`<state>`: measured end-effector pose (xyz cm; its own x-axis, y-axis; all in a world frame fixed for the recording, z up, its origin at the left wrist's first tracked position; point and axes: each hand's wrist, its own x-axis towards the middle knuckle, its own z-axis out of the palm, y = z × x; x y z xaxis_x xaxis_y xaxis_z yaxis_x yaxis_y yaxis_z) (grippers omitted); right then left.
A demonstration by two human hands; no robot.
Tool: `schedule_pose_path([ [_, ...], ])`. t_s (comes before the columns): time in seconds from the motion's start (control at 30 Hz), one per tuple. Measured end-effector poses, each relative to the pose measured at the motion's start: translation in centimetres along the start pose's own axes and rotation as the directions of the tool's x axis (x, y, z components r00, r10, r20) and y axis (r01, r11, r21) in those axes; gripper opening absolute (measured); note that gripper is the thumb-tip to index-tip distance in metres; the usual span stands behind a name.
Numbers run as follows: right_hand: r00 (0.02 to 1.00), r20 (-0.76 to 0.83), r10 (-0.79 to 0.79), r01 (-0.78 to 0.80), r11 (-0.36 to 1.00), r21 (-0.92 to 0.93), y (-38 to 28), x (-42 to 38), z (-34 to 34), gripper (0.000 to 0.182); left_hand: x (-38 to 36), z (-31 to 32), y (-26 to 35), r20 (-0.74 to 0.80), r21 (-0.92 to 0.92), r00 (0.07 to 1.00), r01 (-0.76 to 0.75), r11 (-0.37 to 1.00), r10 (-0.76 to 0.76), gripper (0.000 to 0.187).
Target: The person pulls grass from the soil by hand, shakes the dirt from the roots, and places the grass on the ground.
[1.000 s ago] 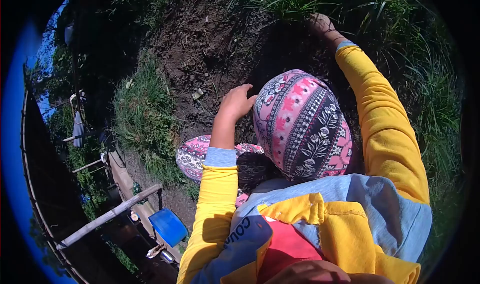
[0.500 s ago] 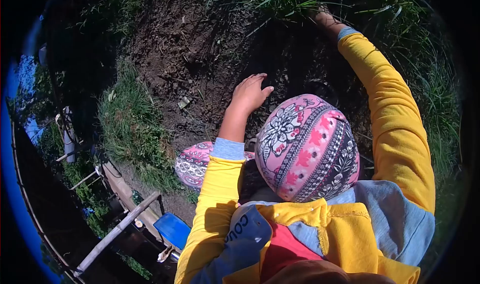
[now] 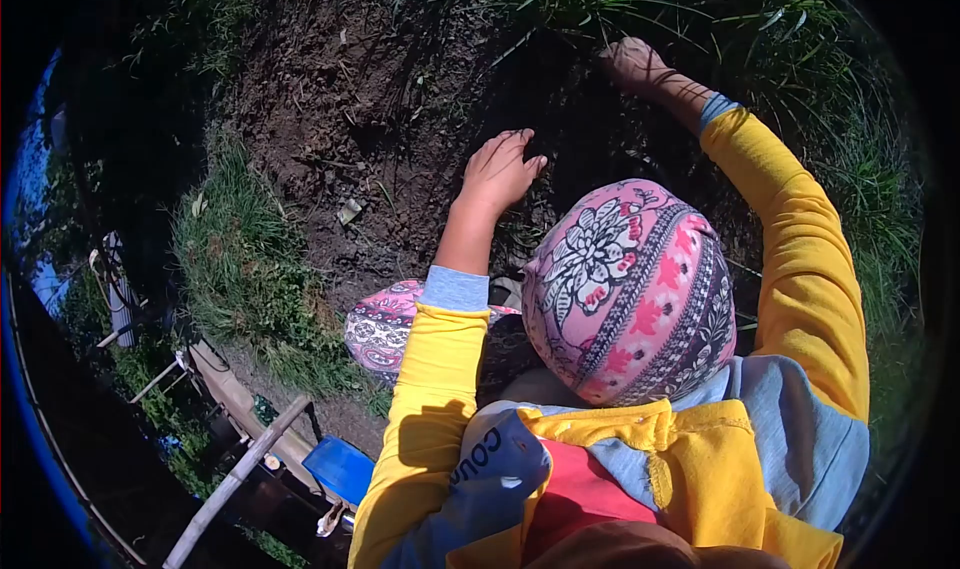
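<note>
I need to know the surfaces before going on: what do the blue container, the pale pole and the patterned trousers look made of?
Blue container: probably plastic, smooth; even color, though painted metal is possible.
Pale pole: likely bare wood, dull; slightly crooked, uneven outline.
Patterned trousers: soft, matte printed fabric, stretched over the knee; fiber unclear.

- Bare brown soil: between short green grass, left, and long-bladed green grass, right.
- Blue rectangular container: lower left, right of slanting pale wooden pole.
</note>
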<state>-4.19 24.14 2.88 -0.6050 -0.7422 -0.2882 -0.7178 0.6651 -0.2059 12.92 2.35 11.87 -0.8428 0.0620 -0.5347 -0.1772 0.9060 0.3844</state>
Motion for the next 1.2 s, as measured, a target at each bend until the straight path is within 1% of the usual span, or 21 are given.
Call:
schedule_pose_path([
  [0.03,0.991,0.018,-0.134,0.135,0.991,-0.025,-0.6,-0.5,-0.2,0.019,0.0,0.0,0.1,0.011,0.004,1.0,0.004,1.0,-0.004,0.049],
  [0.07,0.979,-0.124,-0.161,0.166,0.986,0.03,-1.6,-0.7,0.8,0.017,-0.1,0.0,0.2,0.021,0.009,1.0,0.007,1.0,-0.008,0.049],
  [0.1,0.99,-0.1,-0.096,0.108,0.986,0.129,-1.9,-0.5,1.4,0.016,0.0,-0.1,0.3,0.031,0.015,0.999,0.011,1.0,-0.012,0.049],
  [0.17,0.944,-0.298,-0.139,0.17,0.982,0.084,-0.9,0.3,1.6,0.015,0.2,0.1,0.7,0.056,0.02,0.998,0.002,1.0,-0.003,0.051],
  [0.27,0.945,-0.324,0.044,-0.044,0.999,0.01,2.6,1.7,0.5,0.015,0.3,0.6,0.9,0.085,0.052,0.996,-0.001,0.999,-0.003,0.051],
  [0.3,0.915,-0.363,0.178,-0.153,0.983,0.096,3.9,2.6,1.6,0.016,0.3,1.0,0.9,0.092,0.065,0.996,-0.003,0.998,-0.003,0.051],
  [0.37,0.773,-0.631,-0.059,0.042,0.998,-0.041,4.6,0.7,-0.7,0.017,0.6,1.7,0.6,0.161,0.098,0.987,0.007,0.995,-0.023,0.054],
  [0.4,0.932,-0.201,0.302,-0.289,0.953,0.092,5.1,2.0,-1.1,0.019,0.7,2.1,0.5,0.18,0.115,0.983,0.01,0.993,-0.031,0.054],
  [0.5,0.978,-0.207,0.018,-0.06,0.978,-0.2,8.0,1.7,0.7,0.021,0.5,1.5,1.7,0.218,0.115,0.974,0.041,0.993,-0.065,0.055],
  [0.53,0.867,-0.497,0.011,0.013,0.999,0.043,6.0,0.0,-1.1,0.022,0.5,1.6,1.8,0.213,0.112,0.976,0.031,0.993,-0.054,0.054],
  [0.63,0.953,-0.125,0.277,-0.261,0.956,0.131,4.4,1.3,-2.8,0.024,1.3,1.5,2.2,0.179,0.085,0.984,-0.022,0.996,0.007,0.053],
  [0.67,0.938,-0.226,0.264,-0.239,0.962,0.133,4.9,1.3,-2.0,0.015,1.5,1.3,2.4,0.163,0.072,0.986,-0.043,0.996,0.031,0.053],
  [0.77,0.924,-0.043,0.38,-0.38,0.925,0.013,6.0,2.4,-0.7,0.024,1.9,0.3,3.8,0.139,0.092,0.99,-0.039,0.995,0.026,0.051],
  [0.8,0.941,-0.056,0.334,-0.337,0.94,-0.058,6.8,2.8,0.6,0.025,2.2,0.1,4.0,0.135,0.105,0.99,-0.047,0.993,0.033,0.051],
  [0.93,0.931,-0.223,0.288,-0.273,0.957,0.096,6.8,0.7,0.1,0.024,3.9,0.1,3.4,0.128,0.147,0.988,-0.101,0.984,0.082,0.049],
  [1.03,0.92,-0.16,0.359,-0.324,0.923,0.209,8.7,1.1,1.3,0.021,4.9,0.4,2.5,0.111,0.237,0.979,-0.191,0.952,0.169,0.048],
  [1.07,0.922,-0.303,0.243,-0.19,0.962,0.194,10.5,1.7,3.6,0.02,5.4,-0.1,2.3,0.144,0.244,0.971,-0.22,0.945,0.189,0.048],
  [1.1,0.921,-0.339,0.193,-0.189,0.981,0.046,11.3,1.7,4.9,0.019,5.7,-0.4,2.0,0.178,0.248,0.962,-0.248,0.936,0.207,0.048],
  [1.13,0.92,-0.368,0.136,-0.185,0.978,-0.1,11.2,1.5,5.1,0.019,5.7,0.0,1.2,0.045,0.282,0.947,-0.316,0.906,0.317,0.045],
  [1.17,0.918,-0.39,0.074,-0.18,0.953,-0.243,11.2,1.6,5.4,0.018,6.0,0.3,0.5,0.016,0.273,0.935,-0.344,0.898,0.354,0.043],
  [1.2,0.95,-0.261,0.174,-0.195,0.979,-0.057,11.5,1.8,5.3,0.017,6.2,0.4,-0.3,-0.013,0.268,0.921,-0.371,0.889,0.389,0.04],
])
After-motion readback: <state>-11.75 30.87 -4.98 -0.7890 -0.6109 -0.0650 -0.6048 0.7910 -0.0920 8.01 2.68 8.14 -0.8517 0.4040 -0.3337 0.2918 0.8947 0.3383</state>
